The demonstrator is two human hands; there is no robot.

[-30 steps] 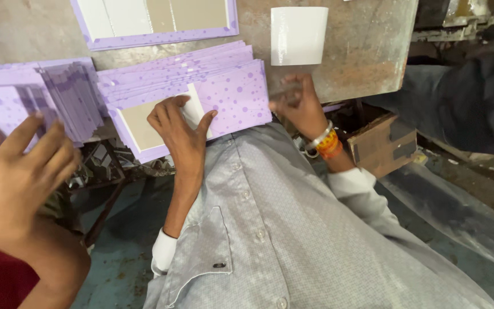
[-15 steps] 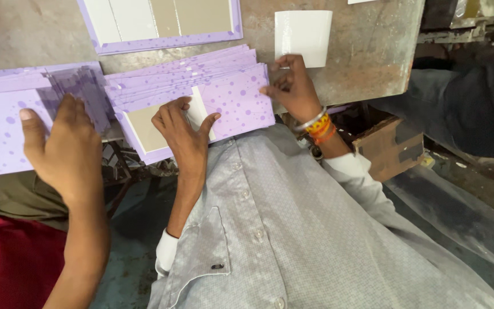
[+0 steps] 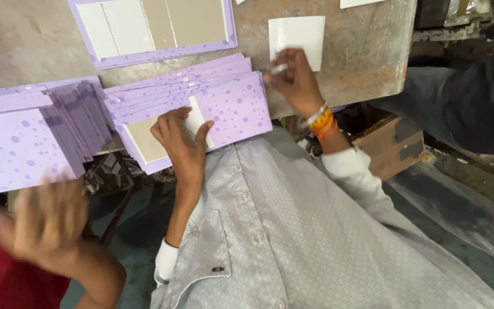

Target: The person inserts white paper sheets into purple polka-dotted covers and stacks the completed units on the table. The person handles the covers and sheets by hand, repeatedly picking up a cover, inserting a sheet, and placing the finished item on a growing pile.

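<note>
**Purple cards under your left hand, white sheet at your right**

Purple spotted cards [image 3: 230,109] lie in a fanned stack at the near edge of the surface [image 3: 361,63], right in front of you. Your left hand [image 3: 183,143] rests flat on the top card, fingers released & spread, w/ the tips on a pale strip of that card. Your right hand [image 3: 295,80] is further out, at the lower left corner of a white sheet [image 3: 304,31]. Its fingers are pinched at the sheet's edge, though what they grip is too small to tell. Orange & white bangles [image 3: 321,121] sit on that wrist.

A 2nd stack of purple cards [image 3: 24,137] lies just beside the 1st, to your left. An opened purple-edged board [image 3: 144,28] w/ pale panels lies beyond both. A co-worker's hand [image 3: 47,223], blurred, hangs low at your left, off the surface. A cardboard box [image 3: 393,146] sits below the surface's edge on your right.
</note>
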